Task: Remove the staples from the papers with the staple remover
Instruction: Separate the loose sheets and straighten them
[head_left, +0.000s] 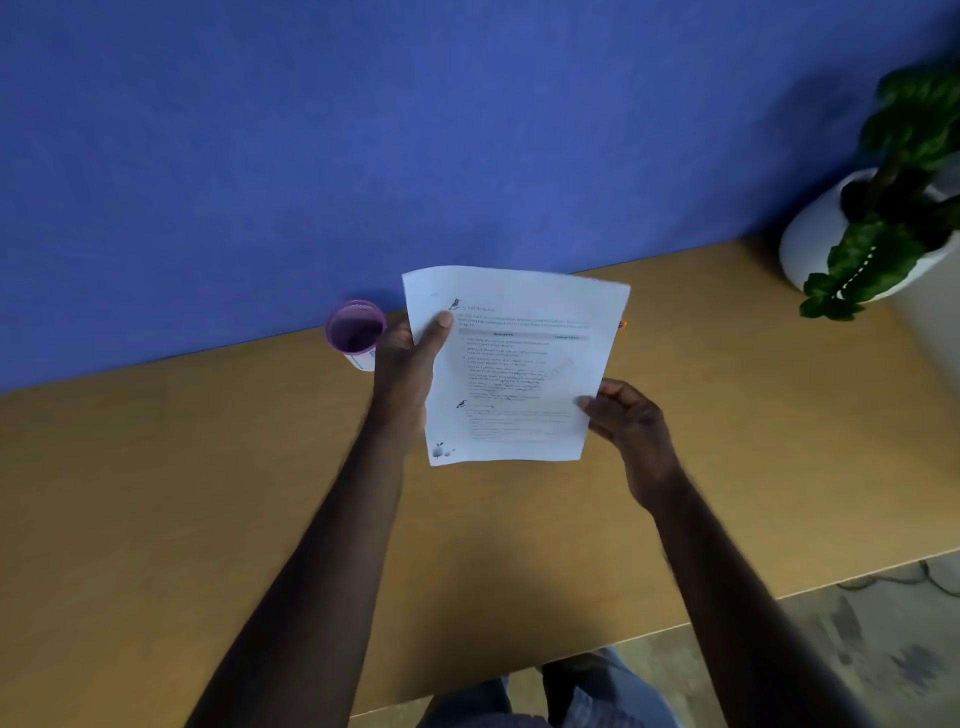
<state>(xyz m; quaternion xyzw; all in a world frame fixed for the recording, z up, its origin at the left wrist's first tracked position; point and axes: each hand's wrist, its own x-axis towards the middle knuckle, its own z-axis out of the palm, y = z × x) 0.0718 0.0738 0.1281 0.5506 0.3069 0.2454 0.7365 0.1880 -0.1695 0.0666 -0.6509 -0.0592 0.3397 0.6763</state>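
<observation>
Both hands grip the papers (511, 364) by their side edges, left hand (404, 364), right hand (631, 421), above the table (156, 467).

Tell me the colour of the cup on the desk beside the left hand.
Purple; the cup shows in the head view, with a white lower part.

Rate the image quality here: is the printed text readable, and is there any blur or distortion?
Head view: the papers are soft, headings visible but text unreadable; both hands slightly motion-blurred; wide-angle bending tilts the table edge; lighting dim and even, with faint shadow under the forearms.
</observation>
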